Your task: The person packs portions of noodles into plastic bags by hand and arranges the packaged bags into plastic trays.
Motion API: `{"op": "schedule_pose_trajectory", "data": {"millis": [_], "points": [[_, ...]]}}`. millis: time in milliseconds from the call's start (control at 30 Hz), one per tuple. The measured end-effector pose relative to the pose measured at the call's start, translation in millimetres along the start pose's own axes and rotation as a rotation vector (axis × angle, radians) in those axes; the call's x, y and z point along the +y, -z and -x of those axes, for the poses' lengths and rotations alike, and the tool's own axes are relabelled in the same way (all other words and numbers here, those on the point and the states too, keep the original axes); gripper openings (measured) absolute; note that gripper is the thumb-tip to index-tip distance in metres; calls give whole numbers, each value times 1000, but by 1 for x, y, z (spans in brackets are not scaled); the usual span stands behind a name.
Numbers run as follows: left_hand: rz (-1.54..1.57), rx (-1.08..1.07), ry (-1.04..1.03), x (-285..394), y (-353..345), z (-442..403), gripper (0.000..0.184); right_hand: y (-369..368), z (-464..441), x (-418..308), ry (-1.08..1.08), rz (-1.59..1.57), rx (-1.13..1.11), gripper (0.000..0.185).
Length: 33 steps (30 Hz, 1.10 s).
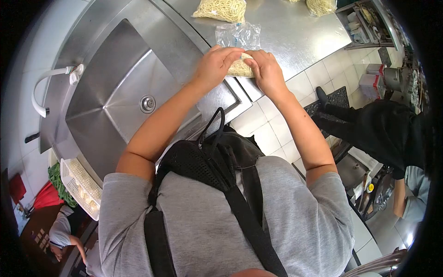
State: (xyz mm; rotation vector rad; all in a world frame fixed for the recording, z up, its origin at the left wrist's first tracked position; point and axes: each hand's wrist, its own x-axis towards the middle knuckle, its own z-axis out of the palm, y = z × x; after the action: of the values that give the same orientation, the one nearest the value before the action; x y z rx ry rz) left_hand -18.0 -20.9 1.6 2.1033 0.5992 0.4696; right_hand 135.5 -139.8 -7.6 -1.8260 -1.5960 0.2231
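Note:
A clear plastic bag of pale noodles [240,69] lies at the front edge of the steel counter [295,51], just right of the sink. My left hand [217,65] grips its left side, the fingers bent over the top. From the other side my right hand [266,69] closes on the bag, with thumb and fingers pressed against it. Beyond my fingers, the bag's loose crinkled plastic [237,36] spreads flat on the counter. A filled noodle bag [220,10] rests just behind it.
At the back right sits another noodle bag [321,6]. To the left is a steel sink [115,87] with a white tap [40,92]. A white plastic basket [78,182] and green vegetables [60,182] are at lower left. One person [374,129] stands at right, another [64,233] at lower left.

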Motion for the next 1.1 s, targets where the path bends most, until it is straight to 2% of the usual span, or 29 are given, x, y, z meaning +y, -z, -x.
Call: {"op": "schedule_pose_trajectory", "data": {"millis": [67, 167, 267, 333, 433, 533, 633, 733, 800, 900, 967, 1067, 1100], "points": [[-68, 41, -41, -24, -11, -8, 24, -2, -7, 0, -87, -1, -26, 21], [-552, 149, -123, -12, -9, -11, 24, -3, -12, -2, -171, -8, -41, 26], [-583, 171, -594, 1, -12, 6, 30, -4, -11, -2, -185, -20, -23, 27], [-529, 210, -565, 7, -17, 16, 40, -6, -10, 0, -209, -26, -25, 25], [-501, 169, -460, 14, -18, 19, 53, -10, -6, 4, -86, 159, 88, 18], [-534, 63, -388, 13, -15, 11, 60, -5, 11, 5, 258, 127, 243, 26], [-477, -107, -262, 11, -10, 6, 60, 1, 33, -5, 213, 136, 135, 38], [-352, -277, -147, 6, -8, -4, 58, -2, 31, -4, 144, 132, 144, 34], [-261, -353, -119, 3, -1, -11, 58, 7, 22, -5, 57, 150, 37, 28], [-550, -114, -332, 25, -2, -6, 59, 4, 7, 4, -35, 128, 0, 22], [-593, -44, -326, 33, -15, 3, 59, 4, -3, 6, -61, 104, 2, 22], [-713, 33, -431, 27, -19, 3, 53, 1, -3, 14, 3, 48, 65, 23], [-761, 51, -486, 22, -19, 1, 51, -4, 3, 12, -97, -44, 214, 26]]}}
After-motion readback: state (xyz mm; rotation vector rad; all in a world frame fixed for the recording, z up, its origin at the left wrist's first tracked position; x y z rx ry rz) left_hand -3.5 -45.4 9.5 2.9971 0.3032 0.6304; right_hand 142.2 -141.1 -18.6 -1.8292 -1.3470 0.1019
